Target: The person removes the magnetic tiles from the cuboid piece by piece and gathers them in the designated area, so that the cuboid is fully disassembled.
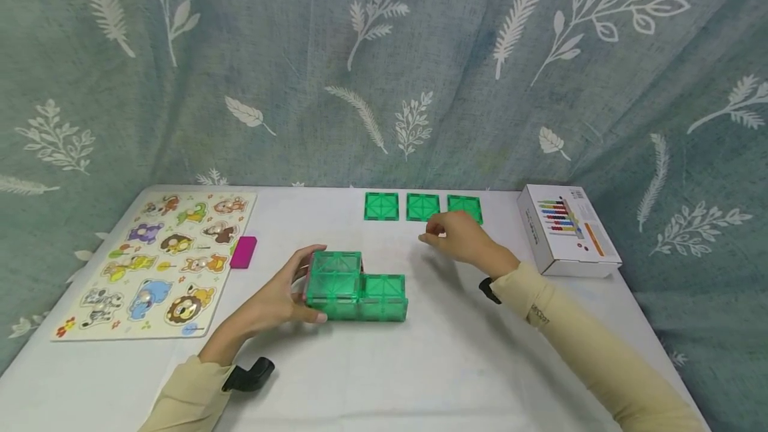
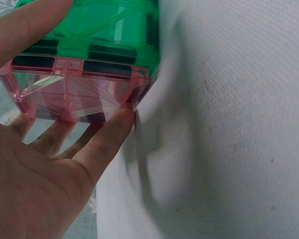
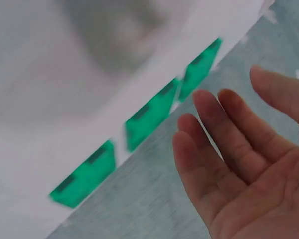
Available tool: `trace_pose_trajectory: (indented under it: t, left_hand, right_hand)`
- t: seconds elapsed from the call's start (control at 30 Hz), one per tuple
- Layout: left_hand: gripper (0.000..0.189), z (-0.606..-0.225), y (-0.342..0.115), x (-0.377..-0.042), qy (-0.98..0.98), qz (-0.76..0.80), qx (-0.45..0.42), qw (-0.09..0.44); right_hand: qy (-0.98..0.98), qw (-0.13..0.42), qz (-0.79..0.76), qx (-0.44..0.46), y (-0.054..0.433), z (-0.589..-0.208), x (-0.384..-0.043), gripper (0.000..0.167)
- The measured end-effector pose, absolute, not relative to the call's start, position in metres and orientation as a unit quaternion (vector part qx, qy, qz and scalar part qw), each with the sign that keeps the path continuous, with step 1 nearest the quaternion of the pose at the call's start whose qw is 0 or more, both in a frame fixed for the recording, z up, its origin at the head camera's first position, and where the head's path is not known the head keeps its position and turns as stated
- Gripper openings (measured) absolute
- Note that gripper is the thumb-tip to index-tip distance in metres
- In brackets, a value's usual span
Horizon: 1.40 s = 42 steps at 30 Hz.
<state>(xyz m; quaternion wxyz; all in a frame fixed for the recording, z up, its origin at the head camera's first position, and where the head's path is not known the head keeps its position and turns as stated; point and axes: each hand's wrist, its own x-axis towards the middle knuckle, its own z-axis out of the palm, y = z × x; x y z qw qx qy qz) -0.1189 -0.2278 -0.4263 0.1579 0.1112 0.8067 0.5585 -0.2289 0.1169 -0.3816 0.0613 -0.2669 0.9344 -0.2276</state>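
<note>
My left hand [image 1: 270, 302] grips the left end of a green magnetic-tile build [image 1: 336, 279], thumb at the front and fingers behind. The build is a taller box with a lower box joined on its right. A pink tile [image 2: 74, 92] forms the end facing the palm in the left wrist view. My right hand [image 1: 462, 239] hovers over the table in front of three loose green square tiles, fingers loosely bent and holding nothing. The left tile [image 1: 381, 207] and middle tile [image 1: 423, 207] show whole; the right tile [image 1: 465, 204] is partly hidden by the hand.
An animal peg puzzle board [image 1: 180, 252] lies at the left, with a magenta block [image 1: 243, 252] at its right edge. A white box [image 1: 567, 229] with a coloured picture stands at the back right. A patterned curtain [image 1: 384, 72] hangs behind the white-covered table [image 1: 384, 379].
</note>
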Motion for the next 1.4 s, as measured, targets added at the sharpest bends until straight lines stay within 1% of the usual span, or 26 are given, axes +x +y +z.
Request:
trace_pose_trajectory:
  t: [0.07,0.13,0.33,0.43,0.6,0.8,0.97,1.03,1.23,1.4]
  left_hand:
    - [0.117,-0.426,-0.227,-0.119,0.808,0.556,0.114,0.158]
    - [0.116,-0.425,-0.227,-0.12,0.808,0.555,0.116,0.159]
    - [0.115,-0.425,-0.227,-0.121,0.806,0.558,0.118,0.159]
    - [0.115,-0.426,-0.227,-0.121,0.804,0.561,0.119,0.158]
    - [0.115,-0.427,-0.227,-0.122,0.8,0.566,0.123,0.154]
    - [0.113,-0.427,-0.228,-0.121,0.805,0.561,0.12,0.151]
    - [0.11,-0.427,-0.228,-0.121,0.805,0.562,0.117,0.153]
    - [0.109,-0.427,-0.227,-0.121,0.805,0.561,0.116,0.154]
    - [0.11,-0.427,-0.227,-0.12,0.807,0.56,0.11,0.15]
    - [0.11,-0.428,-0.227,-0.119,0.809,0.56,0.105,0.147]
  right_hand:
    - [0.924,0.078,-0.234,-0.294,0.11,-0.379,-0.223,0.02]
    - [0.911,0.108,-0.245,-0.315,0.103,-0.376,-0.218,0.02]
    - [0.853,0.228,-0.301,-0.361,0.086,-0.378,-0.206,0.023]
    - [0.82,0.28,-0.338,-0.367,0.079,-0.382,-0.199,0.029]
    - [0.798,0.319,-0.365,-0.358,0.069,-0.383,-0.185,0.041]
    - [0.806,0.321,-0.328,-0.373,0.057,-0.387,-0.169,0.042]
    - [0.829,0.296,-0.292,-0.374,0.052,-0.39,-0.159,0.051]
    - [0.837,0.279,-0.279,-0.38,0.051,-0.391,-0.156,0.051]
    - [0.848,0.225,-0.272,-0.395,0.047,-0.394,-0.146,0.032]
    - [0.851,0.2,-0.275,-0.399,0.045,-0.397,-0.141,0.013]
